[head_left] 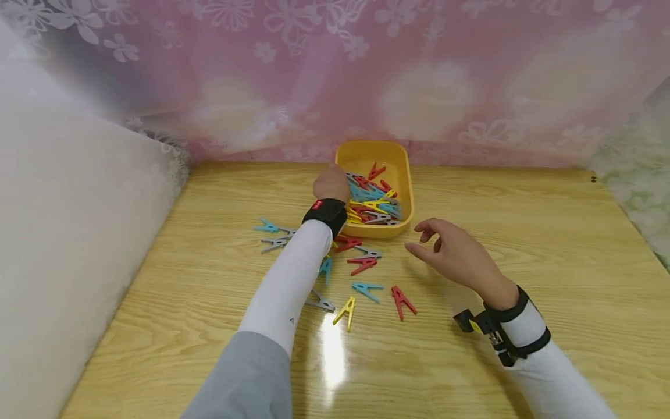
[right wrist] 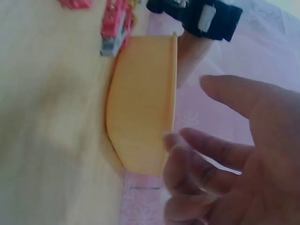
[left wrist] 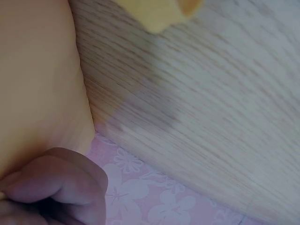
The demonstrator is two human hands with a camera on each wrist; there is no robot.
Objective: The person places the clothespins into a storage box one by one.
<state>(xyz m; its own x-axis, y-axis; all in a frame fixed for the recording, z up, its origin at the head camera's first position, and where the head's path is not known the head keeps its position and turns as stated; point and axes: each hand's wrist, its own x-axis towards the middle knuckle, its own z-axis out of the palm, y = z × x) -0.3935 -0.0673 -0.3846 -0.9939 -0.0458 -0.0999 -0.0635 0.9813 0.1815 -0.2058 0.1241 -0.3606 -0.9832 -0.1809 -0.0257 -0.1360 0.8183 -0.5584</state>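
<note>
My left hand (head_left: 332,183) is at the left rim of a yellow plastic bin (head_left: 410,174) that holds several mixed clothespins (head_left: 374,192). In the left wrist view its curled fingers (left wrist: 61,183) show at the lower left; whether they grip anything is hidden. My right hand (head_left: 460,253) hovers above the table, just right of the bin's front corner. Its thumb and loosely bent fingers stand apart with nothing between them. Loose clothespins lie in front of the bin, among them a red one (head_left: 403,302), a blue one (head_left: 367,290) and a yellow one (head_left: 345,313).
The wood-grain table (head_left: 523,233) meets a pink flowered curtain (head_left: 335,87) behind the bin. A white wall (head_left: 78,203) borders the left side. More clothespins (head_left: 273,244) lie left of my left forearm, which covers part of the scattered pile.
</note>
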